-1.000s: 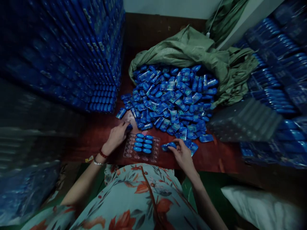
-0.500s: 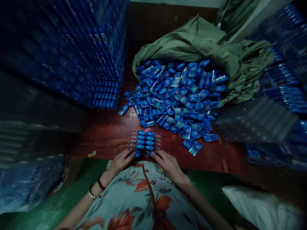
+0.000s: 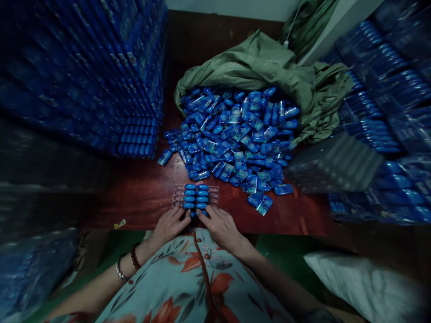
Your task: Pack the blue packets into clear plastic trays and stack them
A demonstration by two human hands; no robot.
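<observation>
Two middle columns of the clear blister tray (image 3: 195,197) filled with blue oval packs, outer columns on both sides still bare, and a big heap of loose blue packs (image 3: 235,139) waiting further back on the table (image 3: 141,197), spilled from a green sack (image 3: 269,67). Tray lying flat near the table's front edge, just ahead of both hands. Left hand (image 3: 170,226) and right hand (image 3: 218,226) close together, fingertips touching the tray's near end; whether pinching a pack, impossible to tell.
</observation>
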